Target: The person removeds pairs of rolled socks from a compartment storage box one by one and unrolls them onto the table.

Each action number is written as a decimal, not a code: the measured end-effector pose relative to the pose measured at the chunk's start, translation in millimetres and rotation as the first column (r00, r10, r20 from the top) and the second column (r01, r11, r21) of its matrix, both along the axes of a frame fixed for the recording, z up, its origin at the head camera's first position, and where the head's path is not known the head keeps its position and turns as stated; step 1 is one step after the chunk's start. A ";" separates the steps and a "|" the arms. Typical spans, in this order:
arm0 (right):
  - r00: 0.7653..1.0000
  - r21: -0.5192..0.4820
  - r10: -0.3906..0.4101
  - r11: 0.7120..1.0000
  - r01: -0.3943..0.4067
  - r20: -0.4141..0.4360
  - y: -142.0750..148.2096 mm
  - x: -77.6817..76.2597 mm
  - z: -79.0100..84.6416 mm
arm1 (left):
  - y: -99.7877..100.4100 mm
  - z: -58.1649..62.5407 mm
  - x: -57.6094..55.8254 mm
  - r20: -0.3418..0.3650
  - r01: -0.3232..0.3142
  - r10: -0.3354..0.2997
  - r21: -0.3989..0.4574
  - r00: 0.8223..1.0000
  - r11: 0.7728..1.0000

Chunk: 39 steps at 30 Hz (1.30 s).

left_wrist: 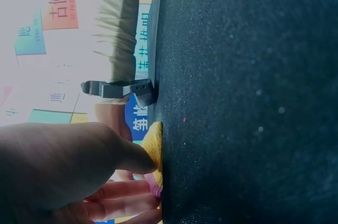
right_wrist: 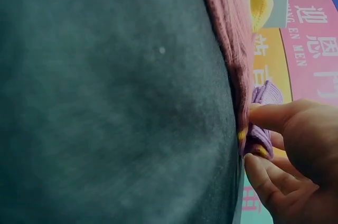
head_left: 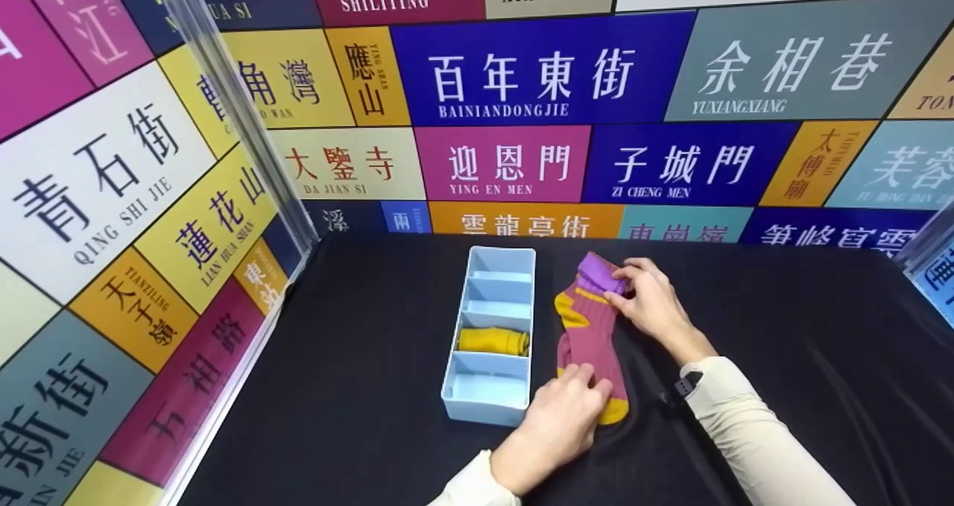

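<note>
A pair of pink ribbed socks [head_left: 592, 334] with yellow heels and toes lies lengthwise on the black cloth. The purple cuff [head_left: 600, 275] is folded over at the far end. My right hand [head_left: 652, 297] pinches that cuff between thumb and fingers; the right wrist view shows the folded purple knit [right_wrist: 266, 94] at the fingertips. At the near end my left hand [head_left: 563, 416] rests on the socks by the yellow toe [head_left: 615, 410], fairly straight fingers pressing down. In the left wrist view its thumb touches the yellow toe [left_wrist: 153, 145].
Left of the socks stands a light blue divided box [head_left: 488, 409] with a row of compartments. One middle compartment holds a rolled mustard-yellow sock bundle [head_left: 492, 340]. Black cloth [head_left: 358, 387] covers the table, and panels of colourful street-name signs [head_left: 499, 163] rise behind and at the left.
</note>
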State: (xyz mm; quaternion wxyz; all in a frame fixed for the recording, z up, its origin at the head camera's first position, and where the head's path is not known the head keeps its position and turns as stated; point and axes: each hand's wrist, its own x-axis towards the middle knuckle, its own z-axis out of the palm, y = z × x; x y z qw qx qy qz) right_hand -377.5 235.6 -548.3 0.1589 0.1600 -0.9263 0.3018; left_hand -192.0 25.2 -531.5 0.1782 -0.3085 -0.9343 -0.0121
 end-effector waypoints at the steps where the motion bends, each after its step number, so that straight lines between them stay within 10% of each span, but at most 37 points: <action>1: 1.000 0.008 -0.007 1.000 0.007 0.009 0.5 -0.3 0.0 | 0.2 0.0 0.0 0.010 0.000 0.000 -0.002 1.000 1.000; 9: 0.990 0.079 -0.077 0.995 0.068 0.116 3.4 -4.0 3.3 | 0.0 -1.2 -0.2 -0.014 -0.005 0.005 0.001 1.000 1.000; 25: 0.997 -0.038 -0.077 0.996 0.078 0.020 2.4 -12.8 -0.7 | 0.0 -3.4 0.5 -0.077 -0.008 0.009 0.011 0.997 1.000; 39: 0.981 -0.165 -0.163 0.970 0.178 0.101 8.3 -25.8 -0.2 | -0.2 -3.4 -0.8 -0.082 -0.012 0.013 0.012 0.997 1.000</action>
